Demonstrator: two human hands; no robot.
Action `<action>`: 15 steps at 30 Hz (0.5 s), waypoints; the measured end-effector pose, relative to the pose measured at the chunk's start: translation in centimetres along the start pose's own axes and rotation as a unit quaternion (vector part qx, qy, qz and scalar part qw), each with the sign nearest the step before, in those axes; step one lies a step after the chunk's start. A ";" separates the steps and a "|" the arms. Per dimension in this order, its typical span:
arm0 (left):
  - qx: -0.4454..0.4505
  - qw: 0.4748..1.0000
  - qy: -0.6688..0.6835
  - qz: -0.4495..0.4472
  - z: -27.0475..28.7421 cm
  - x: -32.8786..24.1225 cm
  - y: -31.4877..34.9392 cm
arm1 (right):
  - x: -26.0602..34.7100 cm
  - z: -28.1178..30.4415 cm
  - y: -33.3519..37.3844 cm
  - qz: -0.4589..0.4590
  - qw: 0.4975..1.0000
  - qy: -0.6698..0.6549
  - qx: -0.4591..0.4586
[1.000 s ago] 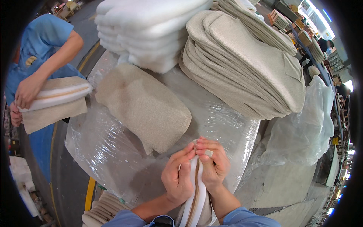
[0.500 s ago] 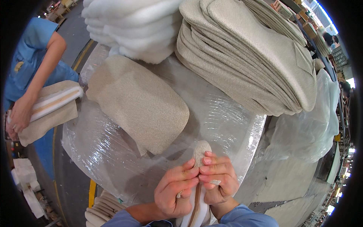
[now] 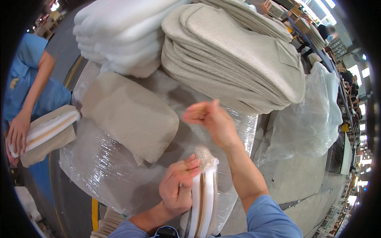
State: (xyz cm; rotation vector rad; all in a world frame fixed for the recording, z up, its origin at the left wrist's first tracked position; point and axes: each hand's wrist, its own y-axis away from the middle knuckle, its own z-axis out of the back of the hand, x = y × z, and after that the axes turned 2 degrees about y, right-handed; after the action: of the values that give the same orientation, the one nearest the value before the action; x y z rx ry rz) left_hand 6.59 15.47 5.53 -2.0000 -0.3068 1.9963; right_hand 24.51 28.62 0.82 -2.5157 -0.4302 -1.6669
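Note:
A narrow padded panel [image 3: 203, 198] stands edge-up against me, with a tan wooden strip between white batting layers and beige fabric at its sides. Over its far end a flap of beige fabric [image 3: 204, 158] is folded, with white fluff at its right edge. My left hand [image 3: 177, 186] is closed on the fabric at the left of that end. Raised beyond the panel, my right hand [image 3: 212, 121] touches nothing; its slightly blurred fingers stretch leftward, thumb up. A cut beige fabric piece [image 3: 131, 115] lies flat on the plastic-wrapped table [image 3: 107, 170], left of my right hand.
White batting sheets [image 3: 119, 35] are piled at the far left of the table, beside a tall stack of beige fabric pieces [image 3: 234, 59]. Clear plastic sheeting [image 3: 305, 115] bulges at the right. On the left, a co-worker's hand [image 3: 19, 133] holds a similar padded panel [image 3: 49, 133].
My right hand has let go of the fabric end and moved up and away. My left hand stays on it. The view has shifted, so the stacks sit further left.

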 end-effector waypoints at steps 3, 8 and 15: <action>0.004 0.968 0.241 0.067 0.4 2.8 -0.4 | -0.3 -0.7 -0.7 -0.057 0.997 0.039 0.040; -0.047 0.961 0.224 0.155 -2.3 9.5 -4.8 | 0.2 -2.3 1.3 0.008 0.995 0.099 0.023; 0.094 0.949 0.257 0.156 -5.0 6.5 -8.4 | 0.5 -4.5 3.5 0.111 0.976 0.142 -0.124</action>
State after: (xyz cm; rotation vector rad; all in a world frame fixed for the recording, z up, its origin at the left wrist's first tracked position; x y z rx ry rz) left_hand 12.17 25.31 2.36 -2.4498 0.3231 1.4959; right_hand 21.71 24.29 3.31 -2.3171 0.0874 -2.0495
